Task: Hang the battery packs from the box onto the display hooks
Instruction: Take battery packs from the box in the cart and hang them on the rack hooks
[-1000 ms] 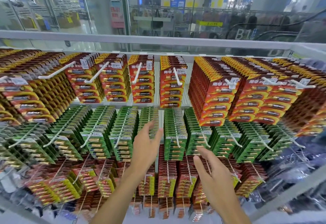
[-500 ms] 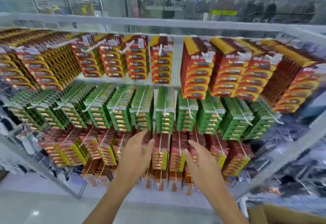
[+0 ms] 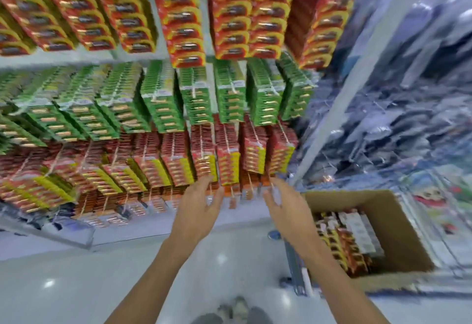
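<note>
Battery packs (image 3: 342, 242) are sitting on edge in the cardboard box (image 3: 398, 224) at lower right, their row running toward the frame's lower right (blur is hiding which way they face). Left hand (image 3: 199, 211) and right hand (image 3: 288, 208) are hovering outstretched at centre, fingers loosely spread, holding nothing, just below the red hanging packs (image 3: 204, 160).

The rack (image 3: 337, 104) held orange packs (image 3: 186, 17) at 12 o'clock, green packs (image 3: 163, 104) beneath and red packs (image 3: 176, 162) lowest. At 4 o'clock a box (image 3: 393, 221) of packs stood over the pale floor (image 3: 76, 285), its support unclear.
</note>
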A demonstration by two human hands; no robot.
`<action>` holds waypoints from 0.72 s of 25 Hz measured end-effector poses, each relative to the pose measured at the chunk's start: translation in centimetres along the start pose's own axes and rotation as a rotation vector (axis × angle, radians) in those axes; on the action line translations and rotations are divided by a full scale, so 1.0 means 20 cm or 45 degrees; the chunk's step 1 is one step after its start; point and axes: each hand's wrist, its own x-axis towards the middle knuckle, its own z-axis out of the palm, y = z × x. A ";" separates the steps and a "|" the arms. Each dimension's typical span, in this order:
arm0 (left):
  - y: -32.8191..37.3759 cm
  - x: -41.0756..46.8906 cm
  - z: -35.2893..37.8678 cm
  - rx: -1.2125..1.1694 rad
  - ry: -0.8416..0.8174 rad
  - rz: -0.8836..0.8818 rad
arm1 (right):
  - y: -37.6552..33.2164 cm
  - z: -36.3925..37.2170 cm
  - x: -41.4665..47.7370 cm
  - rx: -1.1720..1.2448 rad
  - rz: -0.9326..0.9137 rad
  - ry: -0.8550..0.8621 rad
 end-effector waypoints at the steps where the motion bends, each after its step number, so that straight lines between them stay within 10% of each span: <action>1: 0.02 0.00 0.06 -0.014 -0.046 0.026 | 0.06 -0.02 -0.03 0.018 0.047 0.018; 18: 0.58 -0.20 1.13 0.040 -0.620 0.172 | 1.19 -0.29 -0.28 -0.021 0.593 0.069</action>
